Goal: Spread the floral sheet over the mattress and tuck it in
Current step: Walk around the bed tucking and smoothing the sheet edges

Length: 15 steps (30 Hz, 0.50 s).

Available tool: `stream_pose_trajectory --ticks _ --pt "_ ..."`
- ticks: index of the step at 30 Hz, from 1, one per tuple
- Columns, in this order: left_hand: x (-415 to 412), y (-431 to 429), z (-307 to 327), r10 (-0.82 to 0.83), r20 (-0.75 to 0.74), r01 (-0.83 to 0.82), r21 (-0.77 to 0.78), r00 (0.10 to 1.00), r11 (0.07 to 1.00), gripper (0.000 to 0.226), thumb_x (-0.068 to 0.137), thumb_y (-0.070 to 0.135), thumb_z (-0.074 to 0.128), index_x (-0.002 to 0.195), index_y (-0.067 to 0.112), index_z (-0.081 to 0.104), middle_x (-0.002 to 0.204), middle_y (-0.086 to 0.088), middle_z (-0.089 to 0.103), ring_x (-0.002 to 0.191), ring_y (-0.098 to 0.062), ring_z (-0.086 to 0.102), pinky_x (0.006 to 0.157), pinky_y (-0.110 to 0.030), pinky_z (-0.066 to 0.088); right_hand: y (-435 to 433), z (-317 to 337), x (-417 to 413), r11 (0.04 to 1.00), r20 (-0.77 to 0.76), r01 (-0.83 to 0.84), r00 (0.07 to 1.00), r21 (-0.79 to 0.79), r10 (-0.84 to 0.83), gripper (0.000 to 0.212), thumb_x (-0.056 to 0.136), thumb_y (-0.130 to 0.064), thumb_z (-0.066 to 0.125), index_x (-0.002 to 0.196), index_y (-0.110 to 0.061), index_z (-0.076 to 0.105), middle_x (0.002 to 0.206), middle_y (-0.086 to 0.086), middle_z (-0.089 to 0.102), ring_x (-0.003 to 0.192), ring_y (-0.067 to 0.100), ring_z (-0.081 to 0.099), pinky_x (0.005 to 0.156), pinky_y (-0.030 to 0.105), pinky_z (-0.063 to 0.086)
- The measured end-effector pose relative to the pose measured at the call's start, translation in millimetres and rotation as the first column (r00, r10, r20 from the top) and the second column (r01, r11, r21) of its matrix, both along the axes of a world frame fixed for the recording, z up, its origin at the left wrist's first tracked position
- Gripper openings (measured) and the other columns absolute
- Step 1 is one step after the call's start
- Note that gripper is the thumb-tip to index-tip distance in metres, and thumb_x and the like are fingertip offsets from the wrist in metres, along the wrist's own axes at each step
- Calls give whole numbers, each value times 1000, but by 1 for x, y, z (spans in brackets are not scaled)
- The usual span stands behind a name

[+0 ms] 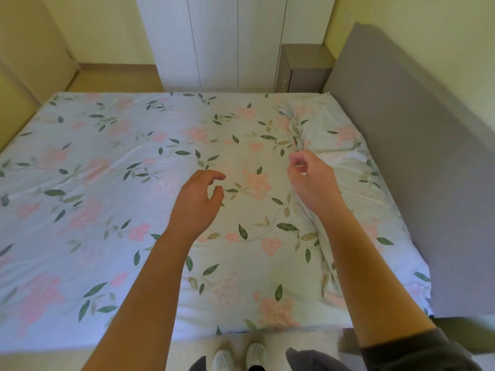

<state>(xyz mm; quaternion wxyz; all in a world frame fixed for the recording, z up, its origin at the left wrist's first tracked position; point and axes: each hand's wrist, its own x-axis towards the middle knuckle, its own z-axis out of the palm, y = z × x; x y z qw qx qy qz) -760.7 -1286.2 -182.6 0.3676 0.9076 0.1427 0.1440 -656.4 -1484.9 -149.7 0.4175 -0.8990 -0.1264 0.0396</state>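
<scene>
The floral sheet point(112, 183), pale with pink flowers and green leaves, lies spread over the whole mattress. It is mostly flat on the left and middle, with bunched folds point(294, 129) and wrinkles along the right side near the headboard. My left hand point(198, 202) hovers over the middle of the sheet with loosely curled fingers, holding nothing. My right hand point(310, 180) hovers a little further right, fingers also loosely curled and holding nothing, just in front of the bunched fold.
A grey headboard point(401, 156) runs along the bed's right side. A white wardrobe point(230, 41) and a small grey bedside cabinet point(305, 68) stand beyond the far edge. A beige wall panel point(29, 49) is at the left. My shoes point(238, 357) are at the near edge.
</scene>
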Motion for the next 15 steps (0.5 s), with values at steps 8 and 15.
stream_pose_trajectory --ticks 8,15 --pt "-3 14 -63 78 -129 -82 -24 989 996 25 93 14 51 116 19 59 121 4 56 109 -8 50 89 -18 35 23 -73 16 981 -109 -119 989 -150 103 32 94 -21 49 125 -19 55 123 -2 59 110 15 55 93 32 46" --pt "-10 70 -232 62 -475 -21 92 878 996 56 86 30 62 138 21 42 144 -4 38 131 -25 36 100 -42 43 82 -266 18 781 -367 -473 868 -408 334 63 88 -23 62 144 -23 33 147 9 34 131 30 38 101 41 40"
